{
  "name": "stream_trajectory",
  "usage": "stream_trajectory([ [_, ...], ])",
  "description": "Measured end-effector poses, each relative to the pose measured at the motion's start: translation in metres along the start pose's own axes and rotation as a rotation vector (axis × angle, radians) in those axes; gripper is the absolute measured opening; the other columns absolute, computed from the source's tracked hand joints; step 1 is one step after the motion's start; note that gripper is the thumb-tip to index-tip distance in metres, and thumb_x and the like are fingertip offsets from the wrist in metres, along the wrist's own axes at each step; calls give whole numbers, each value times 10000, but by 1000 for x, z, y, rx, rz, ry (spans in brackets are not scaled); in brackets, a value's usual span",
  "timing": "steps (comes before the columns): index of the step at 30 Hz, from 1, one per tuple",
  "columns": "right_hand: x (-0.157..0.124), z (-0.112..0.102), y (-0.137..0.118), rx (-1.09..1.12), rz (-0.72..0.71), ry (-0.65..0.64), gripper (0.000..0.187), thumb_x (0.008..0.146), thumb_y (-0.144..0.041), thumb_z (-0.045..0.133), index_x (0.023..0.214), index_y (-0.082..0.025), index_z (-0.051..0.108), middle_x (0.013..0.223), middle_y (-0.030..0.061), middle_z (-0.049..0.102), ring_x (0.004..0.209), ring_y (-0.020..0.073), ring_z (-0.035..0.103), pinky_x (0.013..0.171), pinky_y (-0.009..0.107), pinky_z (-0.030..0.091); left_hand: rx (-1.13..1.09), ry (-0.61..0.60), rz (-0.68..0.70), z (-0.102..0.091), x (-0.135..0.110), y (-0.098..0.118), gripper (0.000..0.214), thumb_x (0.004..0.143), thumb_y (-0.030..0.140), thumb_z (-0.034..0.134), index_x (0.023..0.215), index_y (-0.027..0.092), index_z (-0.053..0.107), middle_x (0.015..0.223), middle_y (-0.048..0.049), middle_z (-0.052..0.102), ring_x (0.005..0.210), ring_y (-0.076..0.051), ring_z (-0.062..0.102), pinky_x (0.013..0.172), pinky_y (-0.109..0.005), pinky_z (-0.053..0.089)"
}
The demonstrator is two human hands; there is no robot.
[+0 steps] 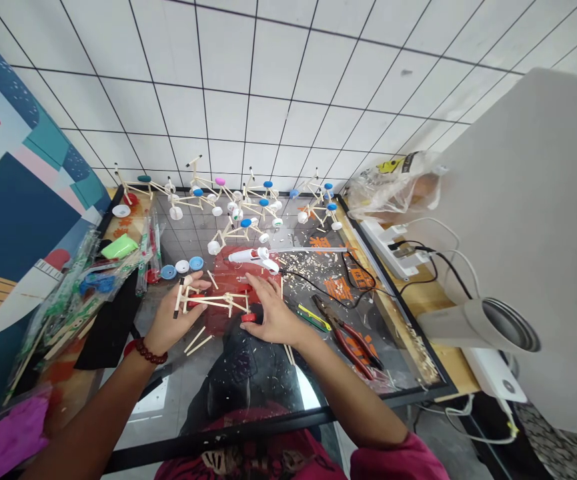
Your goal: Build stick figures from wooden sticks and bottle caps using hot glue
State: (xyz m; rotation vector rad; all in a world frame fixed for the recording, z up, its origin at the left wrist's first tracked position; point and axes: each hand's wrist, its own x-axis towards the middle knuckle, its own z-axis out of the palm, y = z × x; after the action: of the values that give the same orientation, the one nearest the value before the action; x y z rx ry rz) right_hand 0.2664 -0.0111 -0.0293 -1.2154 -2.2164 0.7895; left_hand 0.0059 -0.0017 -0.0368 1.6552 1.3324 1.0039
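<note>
Stick frame (213, 301) lies near the desk's (183, 233) front edge, about midway along it. It is a flat lattice of pale wooden sticks, and I see a red cap (249, 317) at its right end. My left hand (171, 323) is half closed, thumb and fingers pinching the frame's left end. My right hand (271, 313) is spread wide with fingertips resting on the right end, gripping nothing, and a glue gun (253, 257) lies just behind.

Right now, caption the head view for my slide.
Left hand and right hand on a stick frame over a glass table, glue gun and pliers close by, stick models behind.
</note>
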Motion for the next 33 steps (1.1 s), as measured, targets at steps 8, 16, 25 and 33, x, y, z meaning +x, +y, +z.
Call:
stream_trajectory([
  [8,-2,-1,1,-29,-26,-20,1075,685,-206,661,1569,-213,49,1532,167,387,1423,318,363,1195,594,79,-5,14,27,2,0,-1,509,794,255,679,1290,240,569,1154,-67,703,1098,-265,663,1003,-451,508],
  [16,-4,-5,1,-51,-35,-68,1184,663,-270,754,1575,-249,0,1602,150,274,1478,357,241,1188,624,49,11,16,39,2,0,-3,442,803,252,678,1236,230,589,1194,-83,683,1116,-265,651,1020,-459,496],
  [25,-4,-7,0,-84,-38,-63,1158,672,-282,751,1572,-240,23,1593,153,291,1475,347,249,1187,620,39,32,5,33,1,-1,-5,419,813,259,662,1224,226,589,1219,-76,674,1164,-263,631,1036,-446,490],
  [33,-4,-12,0,-77,-39,-5,1051,689,-341,715,1555,-231,129,1545,156,384,1442,344,324,1184,622,50,23,12,23,1,-1,-6,466,813,252,658,1270,240,570,1191,-66,692,1120,-256,656,1032,-439,495],
])
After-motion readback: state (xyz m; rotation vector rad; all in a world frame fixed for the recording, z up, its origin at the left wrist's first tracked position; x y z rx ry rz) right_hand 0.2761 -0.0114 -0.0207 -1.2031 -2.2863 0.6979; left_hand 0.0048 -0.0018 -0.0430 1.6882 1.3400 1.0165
